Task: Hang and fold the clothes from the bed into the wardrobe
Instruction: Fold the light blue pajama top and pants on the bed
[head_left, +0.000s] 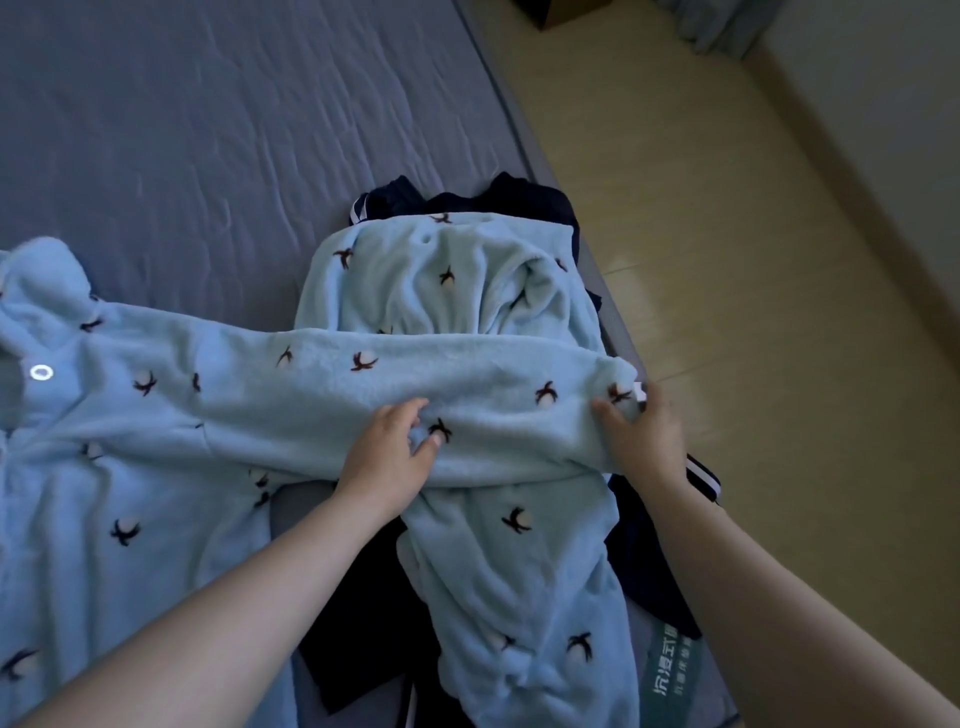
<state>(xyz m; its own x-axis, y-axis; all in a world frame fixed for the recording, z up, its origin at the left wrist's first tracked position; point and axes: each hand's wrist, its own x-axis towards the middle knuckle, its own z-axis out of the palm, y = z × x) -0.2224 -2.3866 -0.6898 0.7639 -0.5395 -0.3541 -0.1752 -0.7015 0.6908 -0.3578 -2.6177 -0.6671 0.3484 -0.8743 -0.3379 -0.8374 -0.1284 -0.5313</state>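
The pale blue fleece pyjama top (130, 441) lies spread on the grey bed (182, 130), soft, light and floppy, so its sleeve (467, 379) suits the holds it has, left hand (389, 452) seemingly pinching mid-sleeve, right hand (641, 428) gripping the cuff, beside a yellowish floor (753, 260).

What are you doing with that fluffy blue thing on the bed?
A person is sorting clothes on the grey bed. Both hands hold one sleeve of a blue pyjama top: the left hand pinches its middle, the right hand grips the cuff. The sleeve lies stretched across a pile of blue and dark clothes.
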